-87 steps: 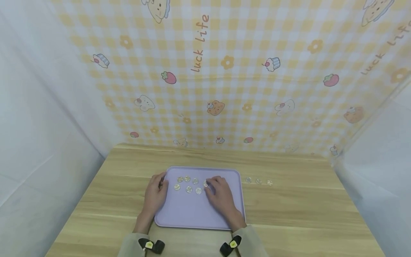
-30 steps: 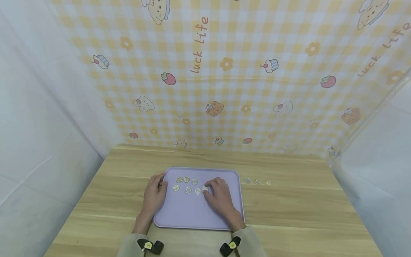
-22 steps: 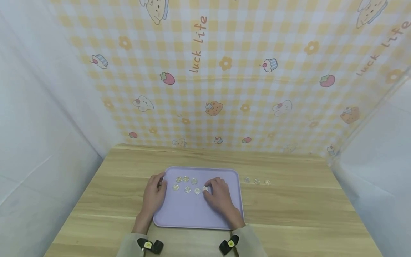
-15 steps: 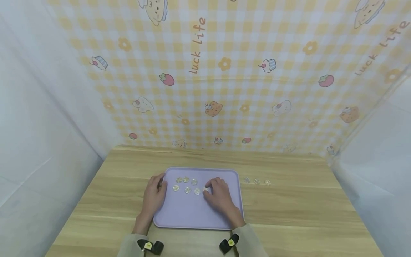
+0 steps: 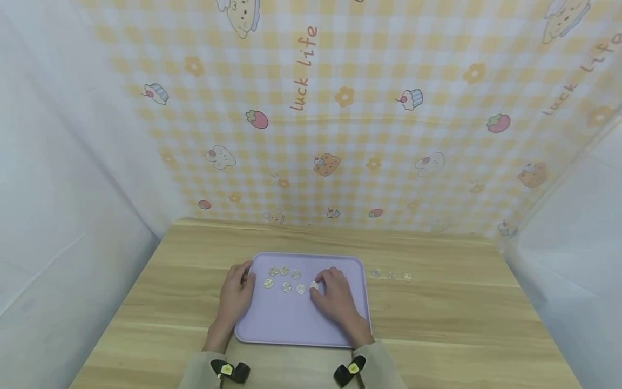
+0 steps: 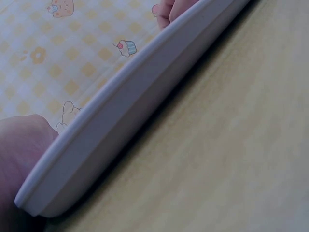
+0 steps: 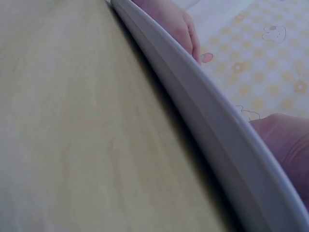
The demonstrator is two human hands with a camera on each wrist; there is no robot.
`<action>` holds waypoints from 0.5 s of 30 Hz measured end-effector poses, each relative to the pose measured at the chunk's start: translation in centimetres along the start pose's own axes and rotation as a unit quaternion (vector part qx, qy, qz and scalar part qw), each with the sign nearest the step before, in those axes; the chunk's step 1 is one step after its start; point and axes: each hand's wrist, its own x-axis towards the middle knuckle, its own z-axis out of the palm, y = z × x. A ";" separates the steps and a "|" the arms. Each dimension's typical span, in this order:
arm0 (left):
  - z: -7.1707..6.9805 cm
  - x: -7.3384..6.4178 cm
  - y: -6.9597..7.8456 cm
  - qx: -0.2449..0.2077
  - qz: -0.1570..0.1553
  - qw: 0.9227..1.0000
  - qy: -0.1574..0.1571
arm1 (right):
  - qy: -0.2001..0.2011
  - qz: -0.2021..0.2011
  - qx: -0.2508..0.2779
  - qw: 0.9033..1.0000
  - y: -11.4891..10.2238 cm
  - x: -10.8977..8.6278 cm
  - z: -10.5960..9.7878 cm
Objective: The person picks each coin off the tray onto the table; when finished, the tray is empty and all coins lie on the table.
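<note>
A pale purple tray [image 5: 291,324] lies on the wooden table, its outer wall [image 6: 116,106] close up in the left wrist view. My left hand [image 5: 235,292] holds the tray's left edge, fingertips at the far left corner and thumb along the rim. Above the tray's right half, my right hand [image 5: 336,296] pinches a shiny round coin [image 5: 314,286] between thumb and index finger, close over the tray's surface. Several similar coins [image 5: 286,287] lie flat to its left in two rough rows. Both wrist views leave the coins hidden behind the tray wall.
Three more coins [image 5: 391,275] lie in a line on the table [image 5: 437,324], right of the tray. A yellow checked cloth [image 5: 340,135] hangs behind the table's far edge. White sheets [image 5: 63,189] stand at both sides.
The right hand has brought its coin from the far row toward me, to the right end of the near row. The left hand has stayed at the tray edge; the view shifted slightly.
</note>
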 end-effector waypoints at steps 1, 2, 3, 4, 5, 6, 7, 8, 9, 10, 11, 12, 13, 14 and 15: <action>0.0 0.0 0.0 0.001 0.000 1.000 0.001 | -0.002 0.005 -0.004 1.000 0.0 0.0 -0.1; 0.1 0.0 0.1 0.003 0.002 1.000 0.002 | -0.007 0.011 -0.008 1.000 -0.1 0.0 -0.1; 0.1 0.0 0.1 0.004 0.003 1.000 0.002 | -0.013 0.019 -0.011 1.000 -0.1 0.0 -0.2; 0.1 0.0 0.1 0.006 0.004 1.000 0.002 | -0.021 0.026 -0.015 0.999 -0.2 0.0 -0.3; 0.2 0.0 0.2 0.006 0.005 1.000 0.003 | -0.030 0.035 -0.018 0.999 -0.2 0.1 -0.4; 0.2 0.0 0.2 0.006 0.005 1.000 0.003 | -0.040 0.041 -0.020 0.998 -0.3 0.1 -0.6; 0.2 0.1 0.2 0.005 0.004 1.000 0.004 | -0.051 0.048 -0.021 0.997 -0.4 0.2 -0.7; 0.2 0.0 0.3 0.003 0.004 1.000 0.005 | -0.061 0.055 -0.019 0.996 -0.4 0.2 -0.9; 0.2 0.1 0.2 0.002 0.004 1.000 0.006 | -0.072 0.062 -0.018 0.995 -0.5 0.2 -1.0; 0.1 0.1 0.3 0.001 0.005 1.000 0.007 | -0.080 0.065 -0.017 0.995 -0.6 0.3 -1.2; 0.1 0.1 0.3 0.000 0.004 1.000 0.008 | -0.087 0.067 -0.015 0.994 -0.6 0.3 -1.3; 0.1 0.1 0.3 -0.001 0.004 1.000 0.008 | -0.092 0.068 -0.015 0.993 -0.6 0.4 -1.4; 0.1 0.0 0.3 -0.001 0.003 1.000 0.008 | -0.097 0.070 -0.013 0.993 -0.6 0.4 -1.5; 0.1 0.0 0.3 -0.001 0.002 1.000 0.007 | -0.099 0.069 -0.012 0.993 -0.6 0.4 -1.6; 0.1 0.0 0.3 0.001 0.002 1.000 0.006 | -0.100 0.068 -0.013 0.993 -0.6 0.4 -1.6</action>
